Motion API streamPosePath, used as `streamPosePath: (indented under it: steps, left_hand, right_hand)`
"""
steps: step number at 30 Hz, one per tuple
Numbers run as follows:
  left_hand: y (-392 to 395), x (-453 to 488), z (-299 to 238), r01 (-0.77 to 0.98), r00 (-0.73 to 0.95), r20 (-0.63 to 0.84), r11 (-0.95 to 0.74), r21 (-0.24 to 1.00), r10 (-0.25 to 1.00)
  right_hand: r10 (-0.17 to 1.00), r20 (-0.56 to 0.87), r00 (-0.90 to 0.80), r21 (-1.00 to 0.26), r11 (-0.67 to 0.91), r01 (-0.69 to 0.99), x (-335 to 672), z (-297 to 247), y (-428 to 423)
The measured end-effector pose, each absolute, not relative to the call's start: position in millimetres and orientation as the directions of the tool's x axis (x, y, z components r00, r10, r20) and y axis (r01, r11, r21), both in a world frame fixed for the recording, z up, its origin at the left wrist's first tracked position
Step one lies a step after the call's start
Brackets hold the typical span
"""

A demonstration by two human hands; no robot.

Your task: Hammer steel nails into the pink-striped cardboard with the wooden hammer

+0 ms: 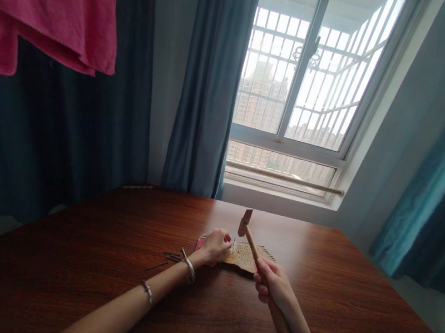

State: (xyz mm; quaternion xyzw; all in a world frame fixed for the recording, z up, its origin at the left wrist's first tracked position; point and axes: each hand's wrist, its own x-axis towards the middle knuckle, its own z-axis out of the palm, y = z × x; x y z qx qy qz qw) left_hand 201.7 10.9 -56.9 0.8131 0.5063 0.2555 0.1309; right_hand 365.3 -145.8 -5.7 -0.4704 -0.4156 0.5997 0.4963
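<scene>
While the right hand [276, 285] is wrapped firmly round the handle of a light-wood hammer with a rust-brown metal head [252, 245], the left hand [216, 246] is at the left part of a flat tan board dotted with dark spots [244, 257].

Board position: on the dark red-brown wood-grain table [82, 279], near the far edge, roughly midway between the far-left and far-right corners. Relative to the hands: its left end, showing some pink, is partly covered by the left hand; its right end lies just past the knuckles of the right hand; the middle is visible between the two.

Left hand: fingers curled together, tips just beside a thin, grey, upright nail [234, 242]. Whether they pinch it cannot be told. Hammer: tilted, head upward and toward the far edge, visibly apart from the nail; handle end extends back under the right wrist.

Also noted: a small group of loose dark metal nails [174, 258] lies left of the board, partly behind the left forearm, with one on the side toward the table's left edge. Two silver-coloured bracelets [189, 268] circle the left forearm.
</scene>
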Motion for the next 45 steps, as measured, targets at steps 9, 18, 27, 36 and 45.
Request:
streamPosePath:
  steps: [9,18,27,36,45]
  left_hand:
    - [-3,203,-47,0.818,0.307,0.275,-0.401,0.413,0.911]
    - [-4,204,-51,0.814,0.322,0.341,-0.442,0.376,0.883]
    - [3,204,-60,0.766,0.357,0.383,-0.502,0.402,0.852]
    - [9,203,-60,0.707,0.391,0.357,-0.526,0.473,0.848]
    - [12,200,-56,0.679,0.407,0.296,-0.503,0.534,0.864]
  right_hand:
    - [0.982,-0.173,-0.071,-0.960,-0.185,-0.210,364,-5,-148]
    - [0.984,-0.165,-0.068,-0.964,-0.175,-0.198,363,-3,-149]
    - [0.981,-0.185,-0.065,-0.958,-0.194,-0.213,362,-2,-149]
    - [0.982,-0.180,-0.056,-0.959,-0.188,-0.211,361,-2,-149]
    - [0.985,-0.153,-0.073,-0.963,-0.166,-0.210,360,1,-152]
